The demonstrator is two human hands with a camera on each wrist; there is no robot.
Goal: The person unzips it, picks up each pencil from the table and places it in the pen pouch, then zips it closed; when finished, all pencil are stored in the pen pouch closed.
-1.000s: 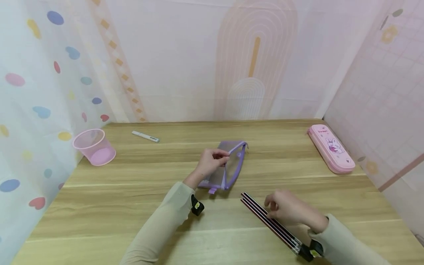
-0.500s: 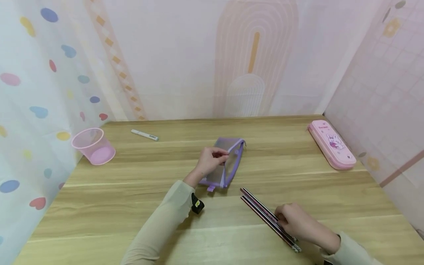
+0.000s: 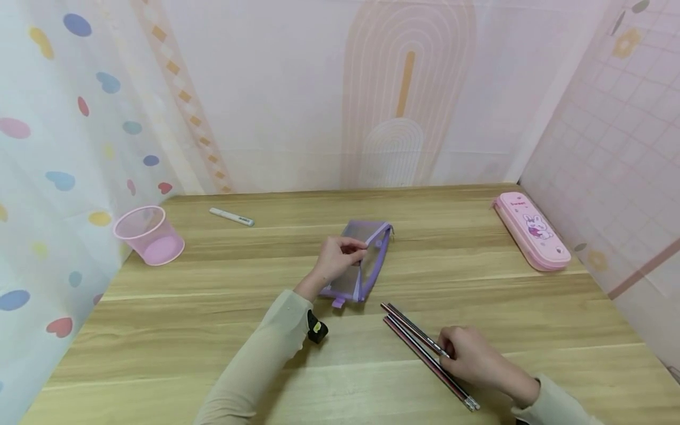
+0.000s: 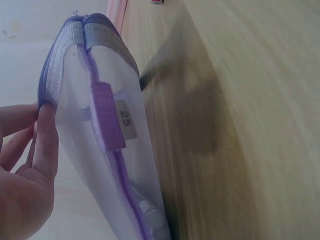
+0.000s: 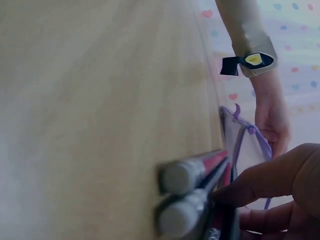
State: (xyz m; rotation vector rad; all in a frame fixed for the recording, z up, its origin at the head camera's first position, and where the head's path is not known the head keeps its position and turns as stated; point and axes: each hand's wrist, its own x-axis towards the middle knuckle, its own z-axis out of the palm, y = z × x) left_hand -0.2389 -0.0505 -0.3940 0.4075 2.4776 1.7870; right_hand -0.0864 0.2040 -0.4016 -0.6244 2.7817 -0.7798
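Observation:
My left hand [image 3: 336,260] pinches the upper zip edge of a purple-trimmed mesh pencil pouch [image 3: 376,260], whose mouth gapes on the right side. In the left wrist view the thumb and fingers grip its rim, and a purple side tab [image 4: 106,117] and a "25" label show. My right hand [image 3: 473,357] pinches striped pencils [image 3: 411,326] near their rear part; its fingers hide their ends. Alongside on the table lie other striped pencils [image 3: 425,360] with metal-and-eraser ends, large and blurred in the right wrist view [image 5: 182,197].
A pink mesh cup [image 3: 151,236] stands at the left, with a white marker-like stick [image 3: 231,216] behind it. At the right back lies a pink pencil case [image 3: 533,231] with a rabbit picture. Patterned cloth hangs along the table's back and sides.
My right hand has come down onto the pencils and slid towards their eraser ends. The pencils it pinches have parted slightly from the others. My left hand keeps its grip on the pouch.

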